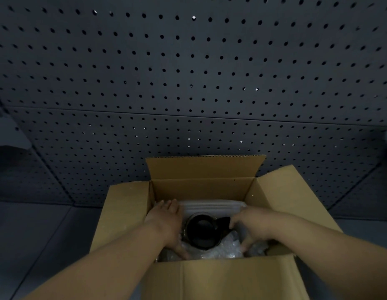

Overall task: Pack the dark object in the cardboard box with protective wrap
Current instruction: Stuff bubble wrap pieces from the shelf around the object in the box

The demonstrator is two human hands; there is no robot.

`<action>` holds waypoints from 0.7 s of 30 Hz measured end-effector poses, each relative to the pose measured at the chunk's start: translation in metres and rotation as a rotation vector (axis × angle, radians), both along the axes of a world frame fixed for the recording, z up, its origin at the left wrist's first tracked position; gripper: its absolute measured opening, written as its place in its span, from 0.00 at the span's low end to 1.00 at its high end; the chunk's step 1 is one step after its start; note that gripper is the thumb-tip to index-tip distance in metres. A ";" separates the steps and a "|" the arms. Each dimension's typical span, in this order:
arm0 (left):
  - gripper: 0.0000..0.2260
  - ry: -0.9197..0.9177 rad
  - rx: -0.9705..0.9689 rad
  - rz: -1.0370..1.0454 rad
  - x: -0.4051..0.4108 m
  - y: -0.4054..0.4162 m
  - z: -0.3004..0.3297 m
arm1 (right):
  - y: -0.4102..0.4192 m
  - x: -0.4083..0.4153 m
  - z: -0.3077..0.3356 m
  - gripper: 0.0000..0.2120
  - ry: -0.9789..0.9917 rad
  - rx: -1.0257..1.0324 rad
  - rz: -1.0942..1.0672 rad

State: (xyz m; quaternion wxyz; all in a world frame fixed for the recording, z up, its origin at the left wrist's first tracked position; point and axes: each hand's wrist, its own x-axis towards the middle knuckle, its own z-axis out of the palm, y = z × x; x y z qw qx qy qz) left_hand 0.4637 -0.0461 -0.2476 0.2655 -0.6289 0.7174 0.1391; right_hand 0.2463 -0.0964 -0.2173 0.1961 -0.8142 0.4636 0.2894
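Observation:
An open cardboard box [220, 278] stands at the bottom centre with its flaps spread. Inside lies a round dark object [202, 231] with a dark part sticking out to its right. Clear bubble wrap [218, 250] lies under and in front of it, and white foam sheet [210, 206] sits behind it. My left hand [166, 221] is in the box at the object's left, fingers spread, thumb pressing into the wrap. My right hand [251, 226] is at the object's right, fingers curled on the wrap beside the dark part.
A dark pegboard wall [188, 72] fills the background behind the box. The box's left flap [123, 213], back flap [203, 166] and right flap [296, 198] stand open around the opening. Grey tabletop [36, 234] shows on the left.

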 end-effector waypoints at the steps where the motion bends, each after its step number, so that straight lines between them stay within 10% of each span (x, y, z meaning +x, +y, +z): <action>1: 0.60 -0.004 0.003 0.000 0.000 0.001 -0.001 | 0.002 0.000 -0.001 0.33 -0.004 0.008 -0.002; 21: 0.56 0.022 0.002 -0.030 0.001 0.001 -0.007 | 0.007 0.018 -0.048 0.45 0.106 -0.113 -0.198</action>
